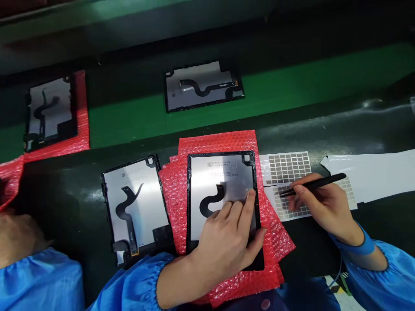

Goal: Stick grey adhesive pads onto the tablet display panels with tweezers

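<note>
A tablet screen panel (pixel 220 181) lies back-side up on a stack of red bubble wrap (pixel 223 140). A black flex cable (pixel 210 203) curls across the panel. My left hand (pixel 231 239) rests flat on the panel's lower right, fingers spread and holding it down. My right hand (pixel 322 205) pinches black tweezers (pixel 316 183), whose tip touches a sheet of small grey stickers (pixel 290 168) just right of the panel.
A second panel (pixel 134 203) lies left of the red wrap. Another panel (pixel 202 86) sits on the green conveyor belt (pixel 292 93), and one more (pixel 50 112) on red wrap at far left. White sheets (pixel 376 172) lie at right. Another person's blue sleeve (pixel 35 278) is at lower left.
</note>
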{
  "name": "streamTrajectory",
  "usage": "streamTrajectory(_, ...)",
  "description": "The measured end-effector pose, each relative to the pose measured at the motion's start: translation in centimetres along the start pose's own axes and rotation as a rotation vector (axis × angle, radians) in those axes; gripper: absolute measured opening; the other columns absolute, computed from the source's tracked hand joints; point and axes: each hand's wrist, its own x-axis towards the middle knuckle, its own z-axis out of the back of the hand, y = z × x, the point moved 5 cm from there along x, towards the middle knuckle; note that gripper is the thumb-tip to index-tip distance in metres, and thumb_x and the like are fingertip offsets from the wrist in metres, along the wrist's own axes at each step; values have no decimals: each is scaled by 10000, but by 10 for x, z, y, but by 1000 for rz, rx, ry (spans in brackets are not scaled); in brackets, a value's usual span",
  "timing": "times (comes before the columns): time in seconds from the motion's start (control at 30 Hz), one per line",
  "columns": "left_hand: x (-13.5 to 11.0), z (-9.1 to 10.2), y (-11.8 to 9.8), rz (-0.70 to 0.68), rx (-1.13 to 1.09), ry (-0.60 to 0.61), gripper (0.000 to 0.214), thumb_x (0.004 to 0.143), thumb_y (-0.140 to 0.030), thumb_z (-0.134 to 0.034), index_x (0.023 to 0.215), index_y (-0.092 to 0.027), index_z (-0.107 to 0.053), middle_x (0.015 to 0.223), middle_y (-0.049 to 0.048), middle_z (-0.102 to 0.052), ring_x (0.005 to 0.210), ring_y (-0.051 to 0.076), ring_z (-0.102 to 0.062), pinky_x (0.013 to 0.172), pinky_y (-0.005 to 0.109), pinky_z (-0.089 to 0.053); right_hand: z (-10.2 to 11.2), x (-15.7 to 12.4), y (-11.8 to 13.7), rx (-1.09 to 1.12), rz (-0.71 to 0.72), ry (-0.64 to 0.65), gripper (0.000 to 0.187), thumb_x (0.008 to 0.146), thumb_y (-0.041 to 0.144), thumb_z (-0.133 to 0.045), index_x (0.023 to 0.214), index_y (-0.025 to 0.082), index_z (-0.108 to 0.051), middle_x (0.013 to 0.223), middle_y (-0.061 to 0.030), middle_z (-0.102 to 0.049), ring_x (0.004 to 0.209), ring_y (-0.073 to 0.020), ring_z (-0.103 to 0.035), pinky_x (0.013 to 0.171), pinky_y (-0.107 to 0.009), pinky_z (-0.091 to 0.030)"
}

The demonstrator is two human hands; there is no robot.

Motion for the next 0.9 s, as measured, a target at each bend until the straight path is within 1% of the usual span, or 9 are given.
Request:
streamTrajectory(0.13,2,1,1,-9,3,-30,579,1024,-342,-520,1453,47,-505,955,138,-746,788,251,-678,578,358,-591,7,-7,-10,-107,2,4,113,1040,352,-693,1018,242,-705,697,0,-770,588,-183,-778,535,-246,-653)
streamTrajectory(0.23,2,2,1,-8,13,-32,586,1021,-343,-529,1456,49,-509,903,122,-738,780,254,-677,574,359,-591,5,-3,-9,-158,26,-9,115,1036,355,-698,1040,241,-703,744,-12,-787,620,-189,-789,570,-260,-664)
streamTrajectory(0.4,0,1,0,-10,17,-17,575,1028,-340,-516,1450,50,-521,855,111,-720,776,255,-679,568,356,-591,0,8,-8,-193,14,29,157,1055,384,-667,1006,239,-698,716,-3,-767,600,-166,-773,545,-226,-637)
streamTrajectory(0.53,0,2,-1,-16,11,-29,576,1037,-338,-505,1462,52,-506,856,109,-720,780,254,-681,563,357,-596,1,8,-10,-221,-19,35,168,1062,393,-656,1015,235,-692,730,-10,-769,626,-172,-779,568,-239,-648)
streamTrajectory(0.7,-1,0,1,-6,8,-24,586,1029,-340,-530,1465,50,-504,902,123,-738,787,262,-687,580,363,-598,0,8,-8,-258,-37,56,213,1063,422,-647,998,225,-698,704,-17,-758,621,-184,-776,568,-257,-650)
streamTrajectory(0.83,-1,-3,1,-23,23,8,600,1050,-352,-513,1488,56,-475,919,145,-744,826,282,-704,627,363,-607,0,9,-9,-224,-69,28,264,1037,478,-677,987,220,-695,702,-23,-760,617,-184,-773,570,-261,-652)
streamTrajectory(0.9,-2,0,1,-30,14,27,611,1072,-380,-481,1500,55,-455,959,164,-750,862,290,-714,667,367,-619,0,9,-11,-188,-97,5,296,1014,508,-702,975,214,-695,710,-30,-765,590,-181,-762,548,-262,-647)
